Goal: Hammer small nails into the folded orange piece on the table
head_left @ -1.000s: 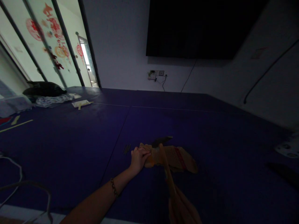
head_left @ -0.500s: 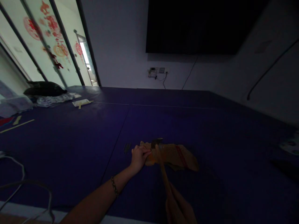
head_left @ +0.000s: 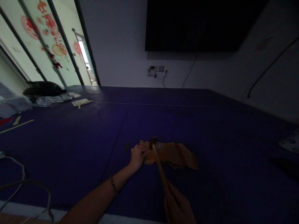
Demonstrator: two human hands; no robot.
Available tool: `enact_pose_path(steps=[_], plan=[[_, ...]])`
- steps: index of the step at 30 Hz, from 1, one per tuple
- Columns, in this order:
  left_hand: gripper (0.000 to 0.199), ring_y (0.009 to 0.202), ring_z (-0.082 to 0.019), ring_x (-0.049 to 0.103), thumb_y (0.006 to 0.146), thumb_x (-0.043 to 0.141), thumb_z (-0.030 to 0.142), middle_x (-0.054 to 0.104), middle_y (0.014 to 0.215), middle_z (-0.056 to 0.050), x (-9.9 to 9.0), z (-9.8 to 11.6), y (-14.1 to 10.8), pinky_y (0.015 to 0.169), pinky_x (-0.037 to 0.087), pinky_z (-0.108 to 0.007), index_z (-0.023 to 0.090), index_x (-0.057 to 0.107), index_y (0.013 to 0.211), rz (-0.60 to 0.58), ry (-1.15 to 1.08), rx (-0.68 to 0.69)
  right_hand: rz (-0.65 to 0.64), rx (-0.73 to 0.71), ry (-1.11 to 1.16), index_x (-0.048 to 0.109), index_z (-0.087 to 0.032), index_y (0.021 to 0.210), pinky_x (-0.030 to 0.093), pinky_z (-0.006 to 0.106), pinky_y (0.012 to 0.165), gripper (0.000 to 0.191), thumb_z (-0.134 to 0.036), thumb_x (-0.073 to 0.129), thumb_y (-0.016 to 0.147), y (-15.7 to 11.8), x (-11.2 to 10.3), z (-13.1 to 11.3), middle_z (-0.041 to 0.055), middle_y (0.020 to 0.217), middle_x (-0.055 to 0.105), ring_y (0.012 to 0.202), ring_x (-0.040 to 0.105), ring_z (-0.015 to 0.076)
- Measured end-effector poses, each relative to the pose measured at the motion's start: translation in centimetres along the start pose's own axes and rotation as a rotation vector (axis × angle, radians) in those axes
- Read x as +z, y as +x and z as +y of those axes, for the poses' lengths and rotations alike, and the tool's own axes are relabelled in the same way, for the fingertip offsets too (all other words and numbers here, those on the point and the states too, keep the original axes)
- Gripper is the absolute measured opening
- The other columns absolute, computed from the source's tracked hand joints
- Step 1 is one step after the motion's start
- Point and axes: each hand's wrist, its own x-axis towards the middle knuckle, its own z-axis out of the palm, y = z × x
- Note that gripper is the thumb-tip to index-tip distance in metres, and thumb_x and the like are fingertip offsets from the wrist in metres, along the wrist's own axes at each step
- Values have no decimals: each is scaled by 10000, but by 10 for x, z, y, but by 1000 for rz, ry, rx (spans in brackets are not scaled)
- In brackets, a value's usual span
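Observation:
A brownish cloth or sacking piece (head_left: pixel 190 157) with a red stripe lies on the dark blue surface in front of me. My right hand (head_left: pixel 178 202) grips the wooden handle of a hammer (head_left: pixel 160 171). The hammer's dark head is over the left part of the cloth, right by my left fingertips. My left hand (head_left: pixel 137 158) rests at the cloth's left end, thumb and fingers pinched together; whatever they hold is too small and dark to make out. Several thin dark nail-like rods (head_left: pixel 126 147) lie side by side just left of that hand.
The blue surface (head_left: pixel 81 149) stretches back to a wall with a screen (head_left: pixel 196 25) and sockets (head_left: pixel 161 69). At left are a black bag (head_left: pixel 44 88), a white tray-like item (head_left: pixel 80 102), yellow strips (head_left: pixel 17 126) and a looped cable (head_left: pixel 22 169). A dark object (head_left: pixel 283 168) lies far right.
The hammer head has shifted slightly left and turned, now closer to my left fingertips. My left hand keeps its pinch in nearly the same place, and the cloth has hardly moved.

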Motion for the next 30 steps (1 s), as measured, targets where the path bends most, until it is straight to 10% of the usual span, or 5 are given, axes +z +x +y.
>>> enact_pose_path(steps=[30], plan=[[124,829,-163,522,751,557,267,663,829,27,-1,5,-2,714,363,-289,268,681,756,-30,37,24,57,-67,-86,576,-147,1102,403,201,355,495,-458,490,726,-10,0,-12,10,453,545,374,488,114]])
